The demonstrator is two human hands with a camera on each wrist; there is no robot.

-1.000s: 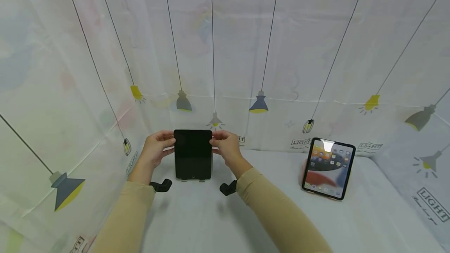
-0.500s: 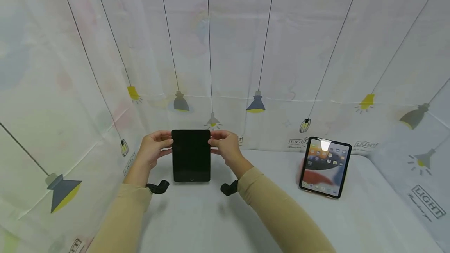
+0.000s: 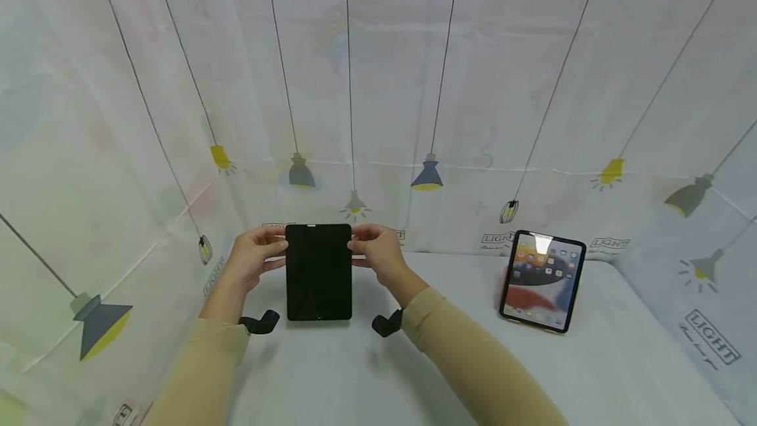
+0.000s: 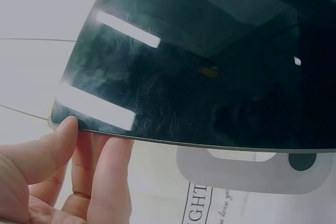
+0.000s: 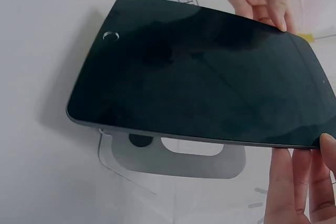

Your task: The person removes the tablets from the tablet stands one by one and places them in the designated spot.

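Note:
A tablet [image 3: 319, 275] with a dark screen and a round home button stands nearly upright between both hands in the head view. The left hand [image 3: 251, 258] pinches its upper left edge, thumb in front and fingers behind. On the opposite edge the right hand [image 3: 381, 255] holds it the same way. Behind the tablet, a grey stand [image 5: 178, 166] with an oval cutout and a black round pad shows in the right wrist view. The left wrist view also catches part of that stand [image 4: 252, 179]. The tablet hides most of it in the head view.
To the right, a second tablet [image 3: 543, 281] with a lit home screen leans back on a pinkish support. White cloth covers the table [image 3: 367, 380]. A curtain [image 3: 378, 84] printed with hanging lamps encloses the back and sides. Each wrist wears a black camera mount [image 3: 260, 323].
Both hands have drawn the tablet lower and nearer in the head view. The stand's two small front lips, visible below it a second ago, are now out of sight. The head view has shifted slightly.

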